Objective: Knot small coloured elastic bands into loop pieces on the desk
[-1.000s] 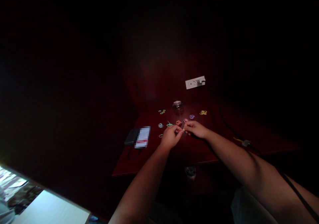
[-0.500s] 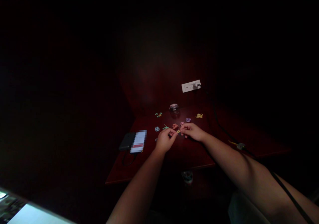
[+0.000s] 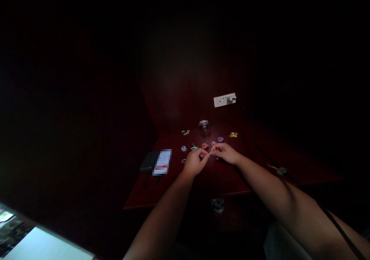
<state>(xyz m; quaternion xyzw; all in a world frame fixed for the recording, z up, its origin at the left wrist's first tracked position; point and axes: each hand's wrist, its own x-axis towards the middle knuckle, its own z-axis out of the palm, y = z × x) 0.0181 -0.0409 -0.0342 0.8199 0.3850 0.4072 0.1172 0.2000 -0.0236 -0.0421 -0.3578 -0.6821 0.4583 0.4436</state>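
Note:
Over the dark red table (image 3: pixel 231 175), my left hand (image 3: pixel 197 160) and my right hand (image 3: pixel 224 153) meet fingertip to fingertip. Both pinch a small yellow hair tie (image 3: pixel 209 153), mostly hidden by the fingers. Just beyond them lie bunches of hair ties: blue (image 3: pixel 184 148), green (image 3: pixel 193 147), orange-red (image 3: pixel 205 146), pink (image 3: pixel 213 143) and purple (image 3: pixel 220 139). The yellow bunch (image 3: pixel 233 135) is farther right. A pale single tie (image 3: pixel 183 161) is partly covered by my left hand.
A clear lidded jar (image 3: pixel 204 126) stands at the back, with several loose ties (image 3: pixel 185 132) to its left. A black case (image 3: pixel 148 161) and a blurred phone-like item (image 3: pixel 162 162) lie at the left. A wall socket (image 3: pixel 224 100) has a plug and a dark cable (image 3: pixel 253 136) trailing right.
My hands have come closer together, and the right fingertips now grip the yellow hair tie with the left. The ring is less visible. The whole view has shifted slightly.

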